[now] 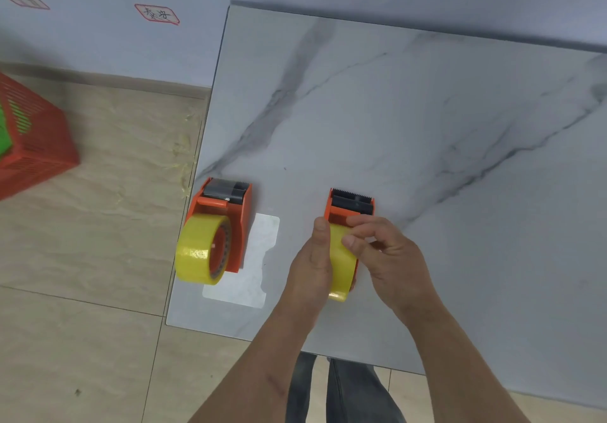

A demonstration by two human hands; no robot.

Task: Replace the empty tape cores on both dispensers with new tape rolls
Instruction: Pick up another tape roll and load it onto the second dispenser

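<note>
Two orange tape dispensers stand on the marble table (427, 126). The left dispenser (238, 225) carries a yellow tape roll (197, 251) and stands alone near the table's left edge. The right dispenser (349, 205) also holds a yellow tape roll (340, 265), partly hidden between my hands. My left hand (313, 258) presses against that roll's left side, thumb pointing up. My right hand (384, 251) grips the roll from the right, with fingertips pinched on its top near the dispenser's black cutter.
A white card (253, 274) lies on the table under and beside the left dispenser. An orange-red plastic basket (33, 143) sits on the tiled floor at far left. The table's left edge runs right next to the left dispenser. A wall stands behind.
</note>
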